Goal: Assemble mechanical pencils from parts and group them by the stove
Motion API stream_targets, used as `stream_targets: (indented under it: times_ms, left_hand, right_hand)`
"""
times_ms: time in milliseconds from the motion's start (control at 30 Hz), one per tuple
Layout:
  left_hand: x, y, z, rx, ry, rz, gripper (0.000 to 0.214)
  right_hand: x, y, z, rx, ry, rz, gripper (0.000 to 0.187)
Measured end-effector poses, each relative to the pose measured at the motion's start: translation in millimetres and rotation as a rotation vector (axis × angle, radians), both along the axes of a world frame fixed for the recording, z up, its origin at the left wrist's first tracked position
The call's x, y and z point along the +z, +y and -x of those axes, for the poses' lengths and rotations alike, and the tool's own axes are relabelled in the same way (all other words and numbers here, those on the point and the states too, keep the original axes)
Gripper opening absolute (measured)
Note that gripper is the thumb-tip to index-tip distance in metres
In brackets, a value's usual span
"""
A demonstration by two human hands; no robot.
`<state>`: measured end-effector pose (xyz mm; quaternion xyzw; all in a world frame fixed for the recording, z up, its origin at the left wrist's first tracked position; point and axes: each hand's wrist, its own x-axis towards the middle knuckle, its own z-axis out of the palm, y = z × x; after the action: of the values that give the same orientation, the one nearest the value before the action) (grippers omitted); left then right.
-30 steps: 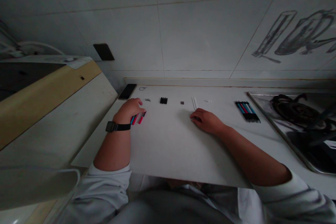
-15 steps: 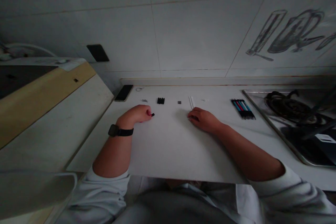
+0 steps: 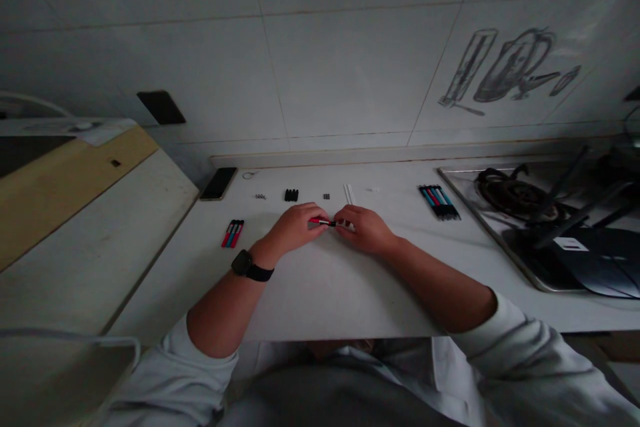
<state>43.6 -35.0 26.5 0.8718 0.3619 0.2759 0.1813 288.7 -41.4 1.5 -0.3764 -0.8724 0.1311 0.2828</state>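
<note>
My left hand (image 3: 296,228) is closed around a red pen barrel (image 3: 316,220) with a black end pointing right. Fingers pinched, my right hand (image 3: 366,228) meets that black end; a thin pale piece shows under its fingertips, too hidden to name. Behind the hands lie two thin white tubes (image 3: 349,194), a cluster of tiny black pieces (image 3: 327,196), several short black sleeves (image 3: 291,195), a small pile of springs (image 3: 261,196) and some tiny clear pieces (image 3: 373,190). Three coloured barrels (image 3: 233,233) with black ends rest left of my left hand.
A row of several pens (image 3: 439,202) lies at the right, beside a metal-rimmed stove (image 3: 493,227) with a black device on it. At the back left are a phone (image 3: 219,184) and a small ring (image 3: 249,175). A white cabinet (image 3: 100,247) borders the left side.
My left hand has moved right with the red barrel and met my right hand, uncovering the three barrels at left. The view has shifted to the right.
</note>
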Motion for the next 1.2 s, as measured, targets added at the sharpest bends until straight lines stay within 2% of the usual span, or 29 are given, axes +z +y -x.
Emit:
stream_targets:
  times_ms: [67, 167, 233, 333, 400, 433, 567, 633, 700, 800, 967, 1200]
  left_hand:
    - [-1.3, 1.8, -3.3, 0.055, -0.138, 0.083, 0.016]
    - [-0.8, 6.4, -9.8, 0.124, -0.411, 0.293, 0.030]
    - [0.3, 10.4, -15.2, 0.114, -0.568, 0.424, 0.033]
    - [-1.3, 17.2, -21.7, 0.113, -0.739, 0.546, 0.037]
    - [-7.4, 21.6, -23.2, 0.155, -0.807, 0.589, 0.040]
    - [-12.2, 23.6, -23.0, 0.178, -0.825, 0.603, 0.041]
    - [-35.8, 27.3, -18.0, 0.227, -0.786, 0.573, 0.040]
    - [-43.2, 26.0, -15.2, 0.224, -0.660, 0.479, 0.033]
    - [-45.3, 23.2, -13.6, 0.206, -0.516, 0.378, 0.025]
    - [-42.4, 19.4, -13.5, 0.192, -0.429, 0.308, 0.018]
    - [-39.6, 17.2, -13.7, 0.192, -0.402, 0.271, 0.020]
    - [-35.8, 13.1, -14.8, 0.179, -0.392, 0.278, 0.016]
  right_hand:
    - [-0.7, 0.4, 1.3, -0.007, 0.053, 0.009, 0.014]
    - [0.3, 0.3, 7.6, -0.016, 0.192, 0.053, 0.012]
    - [4.8, 1.1, 13.5, -0.018, 0.261, 0.073, 0.010]
    - [15.9, 10.8, 15.0, -0.020, 0.258, 0.041, 0.013]
    - [21.5, 26.0, 4.7, -0.090, 0.259, -0.004, 0.020]
    - [22.1, 35.8, -4.5, -0.190, 0.307, -0.019, 0.022]
    - [5.0, 75.3, -56.5, -0.654, 0.444, -0.045, 0.031]
    - [-10.5, 87.6, -80.0, -0.749, 0.380, 0.034, 0.039]
    - [-24.3, 93.8, -94.7, -0.766, 0.289, 0.113, 0.042]
    - [-35.2, 97.1, -100.9, -0.737, 0.163, 0.181, 0.041]
    - [-35.8, 100.4, -97.7, -0.740, 0.043, 0.168, 0.030]
    - [-36.3, 104.9, -101.0, -0.792, 0.000, 0.132, 0.022]
